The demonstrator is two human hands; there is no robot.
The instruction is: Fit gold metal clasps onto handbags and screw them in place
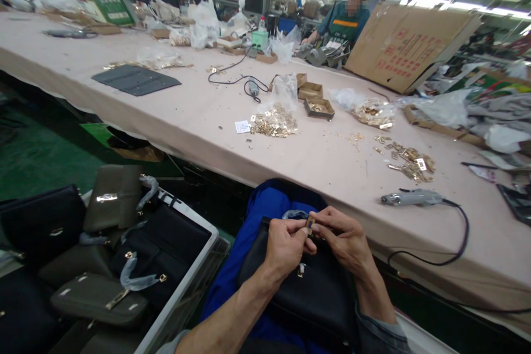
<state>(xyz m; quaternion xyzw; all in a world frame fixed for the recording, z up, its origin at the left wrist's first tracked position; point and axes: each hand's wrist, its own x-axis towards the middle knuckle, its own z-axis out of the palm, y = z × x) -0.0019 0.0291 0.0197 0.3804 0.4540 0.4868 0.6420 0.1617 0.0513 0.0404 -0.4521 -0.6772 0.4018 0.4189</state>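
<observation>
Between my two hands is a small gold metal clasp plate with a rectangular opening. My left hand pinches it from the left, thumb and fingers pressed together. From the right, the fingertips of my right hand close on the same plate. Both hands are just above a black leather bag that lies on my lap over blue cloth. A small metal fitting shows on the bag's front, below my left hand. The plate's finer details are too small to make out.
A crate of black and olive bags stands at my left. On the table are an electric screwdriver with its cord, piles of gold fittings, small boxes and a dark flat panel. Across the table a person is near a large carton.
</observation>
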